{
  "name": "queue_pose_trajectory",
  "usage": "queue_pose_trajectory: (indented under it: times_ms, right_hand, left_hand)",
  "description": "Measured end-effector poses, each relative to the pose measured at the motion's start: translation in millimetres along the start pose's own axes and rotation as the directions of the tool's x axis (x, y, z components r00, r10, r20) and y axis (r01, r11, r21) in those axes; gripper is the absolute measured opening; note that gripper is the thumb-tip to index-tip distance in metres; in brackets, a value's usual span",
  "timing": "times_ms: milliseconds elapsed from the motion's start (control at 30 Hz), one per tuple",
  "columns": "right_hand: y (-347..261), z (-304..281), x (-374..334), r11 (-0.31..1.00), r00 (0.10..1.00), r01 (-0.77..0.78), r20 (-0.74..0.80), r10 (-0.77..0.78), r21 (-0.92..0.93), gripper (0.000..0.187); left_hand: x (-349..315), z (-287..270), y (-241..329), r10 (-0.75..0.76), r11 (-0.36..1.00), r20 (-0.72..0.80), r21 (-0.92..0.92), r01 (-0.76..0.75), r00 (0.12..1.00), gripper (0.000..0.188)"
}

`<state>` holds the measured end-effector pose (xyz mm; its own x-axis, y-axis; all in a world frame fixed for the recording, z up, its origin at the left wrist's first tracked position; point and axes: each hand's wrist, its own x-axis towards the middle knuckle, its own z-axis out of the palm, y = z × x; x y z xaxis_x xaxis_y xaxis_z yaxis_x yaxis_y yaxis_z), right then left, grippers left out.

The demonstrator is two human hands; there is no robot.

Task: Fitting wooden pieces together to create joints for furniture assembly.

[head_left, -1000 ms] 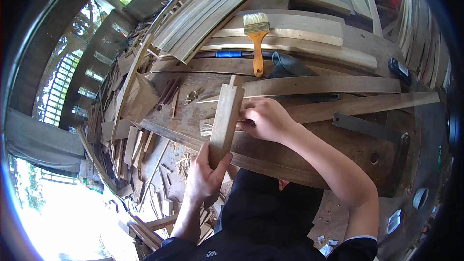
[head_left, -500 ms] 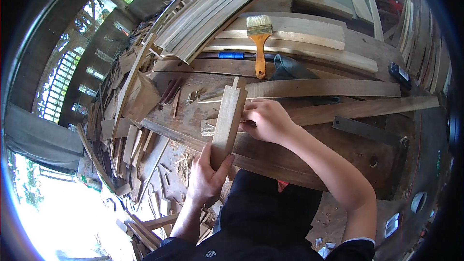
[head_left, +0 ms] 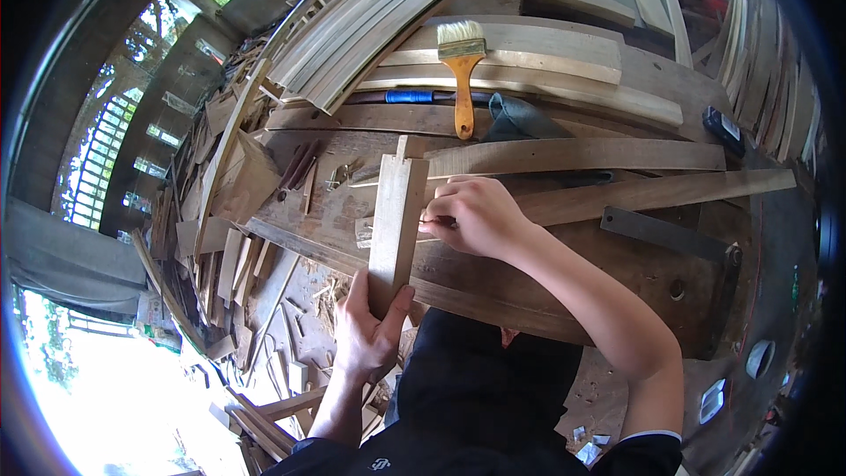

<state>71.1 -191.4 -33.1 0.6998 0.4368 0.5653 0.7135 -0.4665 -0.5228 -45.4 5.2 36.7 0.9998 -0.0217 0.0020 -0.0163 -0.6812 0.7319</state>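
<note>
Our left hand (head_left: 368,335) gripped the pale notched wooden board (head_left: 397,225) low at centre frame. Our right hand (head_left: 471,216) pinched a thin tool, kind unclear, against it; a slip likely meant a crooked line.

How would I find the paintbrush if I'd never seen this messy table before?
Start at the big wooden workbench covered in planks. Look past the person's right hand toward the far side, where long pale boards lie stacked. The paintbrush lies across them: it alone has an orange handle and pale bristles, next to a blue-handled tool.
</note>
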Motion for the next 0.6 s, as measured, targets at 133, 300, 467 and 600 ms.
queue_pose_trajectory:
  times_ms: [133,300,467,600]
  right_hand:
    - [-0.3,-0.7,0.4,0.999,1.0,-0.017,-0.015,0.017,0.037,0.011]
    - [0.0,-0.1,0.4,1.0,1.0,-0.006,-0.012,0.006,0.012,0.011]
    - [0.7,-2.3,-0.3,0.999,1.0,-0.023,-0.002,0.023,0.025,0.012]
    - [-0.1,-5.4,1.8,0.999,0.999,-0.027,0.048,0.026,0.021,0.014]
  left_hand:
    - [0.3,3.9,2.9,-0.051,0.993,0.008,0.112,0.05,0.999,0.03]
    - [0.6,4.4,-3.4,-0.009,0.995,0.032,0.103,0.006,0.999,0.033]
    - [1.5,5.0,-8.1,0.014,0.995,0.052,0.093,-0.019,0.999,0.033]
    - [2.1,2.8,-2.3,0.008,0.997,0.06,0.075,-0.012,0.998,0.032]
